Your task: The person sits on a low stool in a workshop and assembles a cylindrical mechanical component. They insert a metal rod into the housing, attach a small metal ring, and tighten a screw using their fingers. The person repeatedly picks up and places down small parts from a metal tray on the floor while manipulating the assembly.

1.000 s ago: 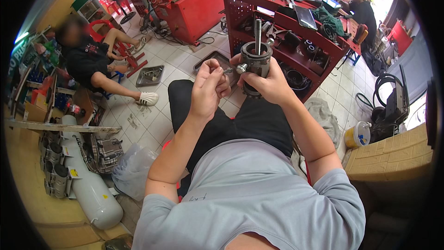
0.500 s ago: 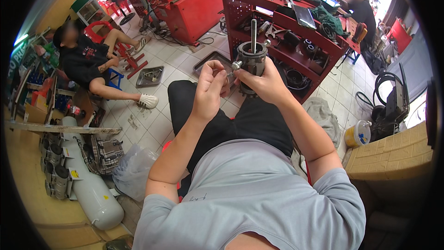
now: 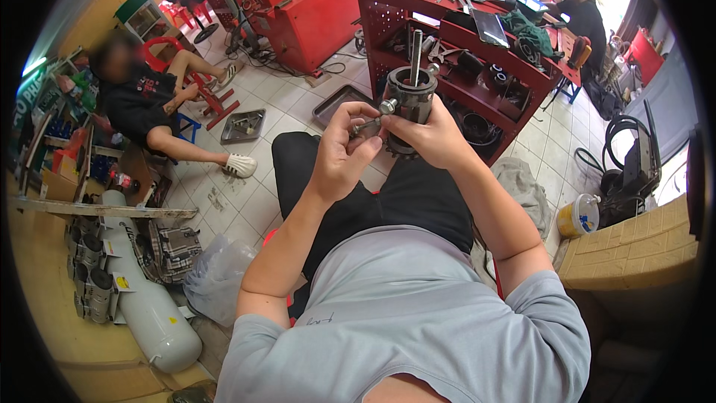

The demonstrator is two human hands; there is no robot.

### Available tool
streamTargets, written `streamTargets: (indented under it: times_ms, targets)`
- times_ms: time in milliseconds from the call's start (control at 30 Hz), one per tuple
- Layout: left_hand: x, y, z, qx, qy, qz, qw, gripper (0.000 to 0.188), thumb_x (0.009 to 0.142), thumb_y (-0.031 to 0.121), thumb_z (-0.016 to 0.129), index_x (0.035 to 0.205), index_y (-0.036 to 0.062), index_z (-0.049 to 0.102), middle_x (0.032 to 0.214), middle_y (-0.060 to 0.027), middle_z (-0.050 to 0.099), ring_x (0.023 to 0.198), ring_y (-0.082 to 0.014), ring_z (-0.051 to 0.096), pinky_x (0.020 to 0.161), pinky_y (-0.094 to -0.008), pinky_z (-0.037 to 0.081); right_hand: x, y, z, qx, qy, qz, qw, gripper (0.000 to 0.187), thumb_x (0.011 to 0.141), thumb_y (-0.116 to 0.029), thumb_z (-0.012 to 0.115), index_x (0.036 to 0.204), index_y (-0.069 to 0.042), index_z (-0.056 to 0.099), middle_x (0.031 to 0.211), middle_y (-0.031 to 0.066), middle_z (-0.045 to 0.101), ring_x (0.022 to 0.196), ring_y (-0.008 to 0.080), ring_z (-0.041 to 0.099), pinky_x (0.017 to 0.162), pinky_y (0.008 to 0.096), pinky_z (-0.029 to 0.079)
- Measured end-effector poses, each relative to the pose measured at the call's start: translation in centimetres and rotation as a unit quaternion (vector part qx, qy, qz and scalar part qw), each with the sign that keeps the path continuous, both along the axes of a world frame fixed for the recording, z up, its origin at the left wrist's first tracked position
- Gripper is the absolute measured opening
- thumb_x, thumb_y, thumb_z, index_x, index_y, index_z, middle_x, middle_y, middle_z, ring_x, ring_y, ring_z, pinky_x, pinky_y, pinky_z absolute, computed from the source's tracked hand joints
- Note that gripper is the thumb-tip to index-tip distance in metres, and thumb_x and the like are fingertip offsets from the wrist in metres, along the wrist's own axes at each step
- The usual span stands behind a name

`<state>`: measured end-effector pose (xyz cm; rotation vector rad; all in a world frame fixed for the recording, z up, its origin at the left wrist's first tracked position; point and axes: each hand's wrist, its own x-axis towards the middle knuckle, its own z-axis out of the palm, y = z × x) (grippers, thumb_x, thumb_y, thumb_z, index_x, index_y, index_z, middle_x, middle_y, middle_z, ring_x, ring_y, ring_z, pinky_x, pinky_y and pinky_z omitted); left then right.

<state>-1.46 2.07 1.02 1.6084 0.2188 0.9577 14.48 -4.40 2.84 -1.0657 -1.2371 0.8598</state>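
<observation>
Upright over my knees stands a dark metal cylinder (image 3: 409, 107), open at the top, with a bright steel rod (image 3: 416, 56) rising from inside it. My right hand (image 3: 429, 136) wraps around its right side and lower part, thumb across the front. A silver bolt (image 3: 388, 106) sticks out of the cylinder's near left side, and another bolt-like fitting (image 3: 432, 69) shows at its upper right. Close beside the first bolt, my left hand (image 3: 341, 153) is closed with bent fingers on a small metal piece (image 3: 365, 129), mostly hidden by the fingers.
A red tool cart (image 3: 462, 22) with several wrenches on top stands ahead. Metal trays (image 3: 243, 126) lie on the tiled floor. One person (image 3: 138, 97) sits at the left, another (image 3: 582, 11) beyond the cart. A grey tank (image 3: 149, 313) lies at lower left, a white bucket (image 3: 576, 218) stands right.
My left hand has turned and its thumb has moved down, showing more of the small metal piece. The cylinder has shifted slightly right in my right hand, its rod tilting a little.
</observation>
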Motion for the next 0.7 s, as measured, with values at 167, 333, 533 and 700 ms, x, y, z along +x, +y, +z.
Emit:
streamTargets:
  times_ms: [167, 333, 533, 700]
  targets:
    - [-0.3, 0.5, -0.1, 0.081, 0.029, 0.033, 0.996, 0.042, 0.076, 0.003, 0.062, 0.116, 0.0038, 0.047, 0.072, 0.0046, 0.040, 0.061, -0.0013, 0.031, 0.055, -0.0171, 0.026, 0.1, -0.2, 0.3, 0.012, 0.031, 0.006, 0.999, 0.022, 0.085, -0.007, 0.065, 0.102, -0.002, 0.052, 0.083, 0.0040, 0.062, 0.074, 0.0096, 0.060, 0.067, 0.0271, 0.051]
    - [-0.3, 0.7, 0.0, 0.085, 0.051, 0.085, 0.991, 0.041, 0.076, 0.005, 0.068, 0.113, 0.0048, 0.051, 0.070, 0.0053, 0.042, 0.059, -0.0012, 0.031, 0.053, -0.0170, 0.025, 0.3, -0.2, 0.2, 0.009, 0.036, 0.003, 0.999, 0.021, 0.086, -0.008, 0.065, 0.101, -0.002, 0.051, 0.082, 0.0044, 0.062, 0.074, 0.0102, 0.061, 0.067, 0.0275, 0.051]
    - [-0.7, 1.3, -0.4, 0.154, 0.111, 0.105, 0.976, 0.040, 0.076, 0.005, 0.068, 0.114, 0.0058, 0.055, 0.072, 0.0068, 0.044, 0.060, -0.0010, 0.031, 0.053, -0.0164, 0.024, 0.2, -0.1, 0.1, 0.017, 0.035, 0.003, 0.999, 0.021, 0.086, -0.008, 0.065, 0.102, -0.002, 0.051, 0.082, 0.0042, 0.062, 0.074, 0.0102, 0.061, 0.066, 0.0273, 0.051]
    - [-0.7, 1.0, 0.2, 0.157, 0.062, 0.104, 0.980, 0.037, 0.075, 0.005, 0.068, 0.110, 0.0052, 0.058, 0.070, 0.0067, 0.043, 0.060, -0.0019, 0.030, 0.053, -0.0178, 0.024, 0.4, -0.1, 0.2, 0.013, 0.025, 0.005, 1.000, 0.020, 0.086, -0.008, 0.064, 0.101, -0.002, 0.052, 0.081, 0.0041, 0.062, 0.074, 0.0104, 0.061, 0.066, 0.0272, 0.050]
